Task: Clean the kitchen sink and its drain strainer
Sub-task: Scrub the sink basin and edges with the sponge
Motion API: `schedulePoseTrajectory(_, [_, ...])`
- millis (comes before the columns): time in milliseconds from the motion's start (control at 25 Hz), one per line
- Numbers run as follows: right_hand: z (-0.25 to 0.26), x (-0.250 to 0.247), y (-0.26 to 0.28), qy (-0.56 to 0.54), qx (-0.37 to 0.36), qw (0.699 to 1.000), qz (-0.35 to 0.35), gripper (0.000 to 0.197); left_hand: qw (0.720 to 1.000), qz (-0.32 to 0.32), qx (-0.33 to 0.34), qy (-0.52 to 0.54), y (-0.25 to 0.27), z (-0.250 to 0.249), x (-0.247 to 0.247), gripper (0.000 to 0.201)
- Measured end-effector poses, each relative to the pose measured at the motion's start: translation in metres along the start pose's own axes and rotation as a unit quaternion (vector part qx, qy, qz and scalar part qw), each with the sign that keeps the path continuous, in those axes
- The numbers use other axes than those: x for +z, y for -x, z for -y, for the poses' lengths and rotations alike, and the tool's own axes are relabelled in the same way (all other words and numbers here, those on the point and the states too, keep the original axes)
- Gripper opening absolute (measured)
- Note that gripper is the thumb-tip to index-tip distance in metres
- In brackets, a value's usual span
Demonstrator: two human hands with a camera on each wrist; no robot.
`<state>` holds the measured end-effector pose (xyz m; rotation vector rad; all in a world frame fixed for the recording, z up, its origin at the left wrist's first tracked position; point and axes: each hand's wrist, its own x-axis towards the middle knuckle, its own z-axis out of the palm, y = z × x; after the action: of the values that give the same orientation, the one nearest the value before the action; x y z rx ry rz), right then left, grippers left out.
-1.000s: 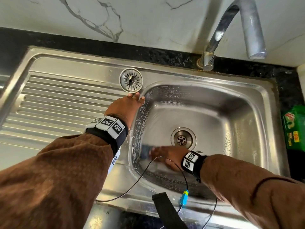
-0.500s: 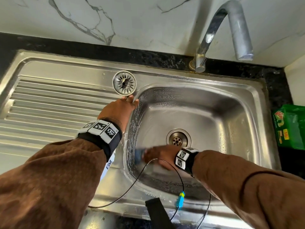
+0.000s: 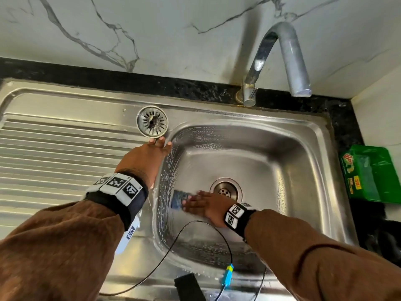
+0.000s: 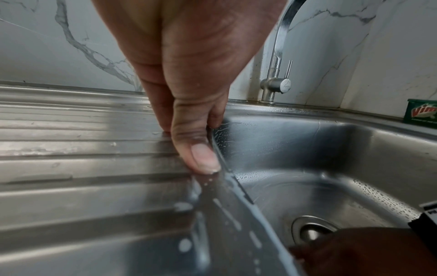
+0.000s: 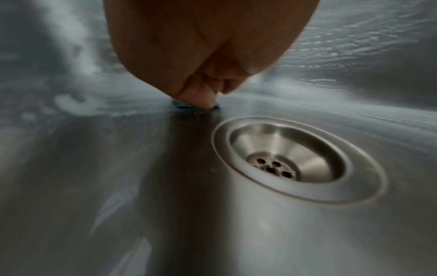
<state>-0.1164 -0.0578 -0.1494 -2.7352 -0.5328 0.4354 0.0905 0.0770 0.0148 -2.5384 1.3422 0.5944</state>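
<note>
The steel sink basin [image 3: 308, 170] is wet and streaked with suds on its left wall. My right hand [image 3: 204, 203] lies flat on a blue scrub pad [image 3: 178, 198] and presses it on the basin floor just left of the open drain [image 3: 225, 190]. In the right wrist view the thumb of my right hand [image 5: 205, 56] sits on the pad [image 5: 189, 109] beside the drain [image 5: 295, 158]. The drain strainer [image 3: 152, 121] lies on the ledge behind the basin's left corner. My left hand [image 3: 149, 155] rests with straight fingers on the basin's left rim [image 4: 236, 186], holding nothing.
The faucet [image 3: 282, 61] arches over the back of the basin. A ribbed drainboard [image 3: 54, 159] stretches to the left. A green soap pack [image 3: 373, 174] sits on the dark counter at the right. A black cable [image 3: 173, 246] hangs across the front rim.
The right hand and pad stay left of the drain with only slight sliding. The left hand has kept its place on the rim. The head view has shifted a little.
</note>
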Motion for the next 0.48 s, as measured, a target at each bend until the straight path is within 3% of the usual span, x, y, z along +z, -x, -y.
schedulePoseTrajectory(40, [-0.018,0.006,0.008,0.038,0.015,0.999,-0.022,0.074,1.0,0.003,-0.002,0.012,0.001,-0.001,-0.001,0.084])
schedulePoseTrajectory(80, [-0.034,0.01,0.018,0.048,0.124,0.989,-0.063,0.074,1.0,0.006,-0.003,0.018,0.003,-0.002,-0.003,0.085])
schedulePoseTrajectory(120, [-0.044,0.007,0.03,0.015,0.304,0.948,-0.095,0.076,1.0,0.007,-0.005,0.019,0.004,-0.002,-0.004,0.087])
schedulePoseTrajectory(160, [-0.052,0.005,0.042,-0.026,0.481,0.869,-0.113,0.079,1.0,0.007,-0.006,0.017,0.004,-0.002,-0.004,0.088])
schedulePoseTrajectory(200, [-0.051,-0.003,0.047,-0.099,0.618,0.772,-0.11,0.082,1.0,0.005,-0.007,0.017,0.005,-0.003,-0.005,0.088])
schedulePoseTrajectory(240, [-0.046,-0.011,0.041,-0.171,0.686,0.7,-0.102,0.084,1.0,0.0,-0.006,0.017,0.004,-0.004,-0.005,0.087])
schedulePoseTrajectory(280, [-0.036,-0.016,0.029,-0.19,0.699,0.68,-0.112,0.084,1.0,-0.006,-0.005,0.017,0.004,-0.004,-0.006,0.086])
schedulePoseTrajectory(320, [-0.028,-0.015,0.011,-0.159,0.644,0.737,-0.135,0.08,1.0,-0.011,-0.005,0.019,0.004,-0.005,-0.006,0.084])
schedulePoseTrajectory(400, [-0.006,-0.014,-0.018,-0.11,0.368,0.916,-0.11,0.077,0.999,-0.016,-0.006,0.032,0.005,-0.003,-0.004,0.082])
schedulePoseTrajectory(440, [-0.004,-0.012,-0.028,-0.066,0.249,0.965,-0.048,0.078,0.999,-0.017,-0.006,0.045,0.005,-0.002,-0.002,0.082])
schedulePoseTrajectory(480, [-0.015,-0.007,-0.033,-0.018,0.222,0.974,-0.043,0.078,0.998,-0.02,-0.005,0.057,0.004,-0.002,0.0,0.084])
